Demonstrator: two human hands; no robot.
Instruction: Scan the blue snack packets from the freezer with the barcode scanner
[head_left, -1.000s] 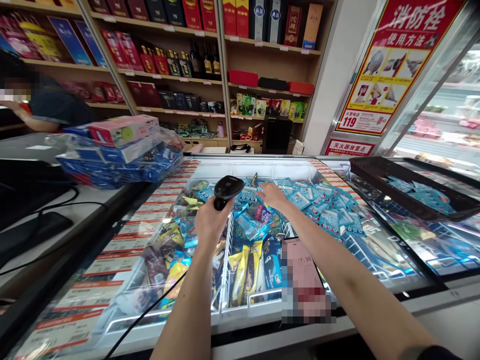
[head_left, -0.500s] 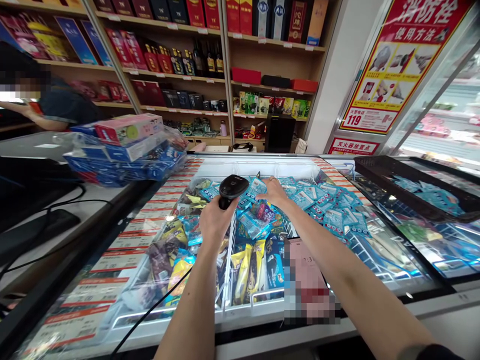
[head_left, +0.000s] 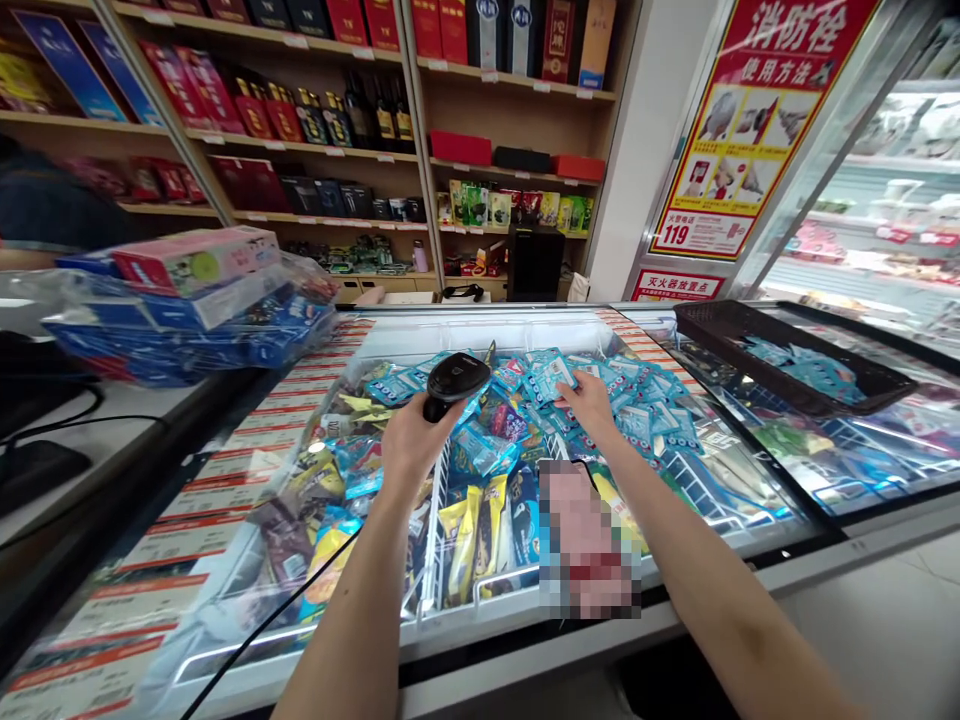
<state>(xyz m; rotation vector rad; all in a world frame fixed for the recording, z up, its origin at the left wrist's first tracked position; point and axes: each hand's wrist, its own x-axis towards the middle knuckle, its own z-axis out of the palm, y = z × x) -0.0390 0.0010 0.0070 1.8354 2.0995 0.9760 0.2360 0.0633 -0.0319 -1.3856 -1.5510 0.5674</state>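
Observation:
A black barcode scanner (head_left: 459, 376) with a trailing cable is gripped in my left hand (head_left: 412, 440), above the freezer's left part. My right hand (head_left: 589, 405) pinches the edge of a light-blue packet (head_left: 551, 374) among many like it on the glass. Several more blue packets (head_left: 652, 400) are spread to the right of that hand. Below the glass lie wrapped ice creams (head_left: 476, 535) in white wire baskets (head_left: 439, 500). A phone (head_left: 589, 540), partly blurred out, rests on the freezer's front, between my forearms.
Wrapped blue boxes (head_left: 195, 320) are stacked on the counter at left. A brown basket (head_left: 795, 360) with blue packets stands at right. Paper price tags (head_left: 247, 455) run along the freezer's left side. Behind are shelves of bottles and gift boxes, and a person's sleeve (head_left: 56, 205) shows far left.
My right hand has moved right and nearer, and now pinches a blue packet. The scanner stays in my left hand. The view has turned somewhat to the right.

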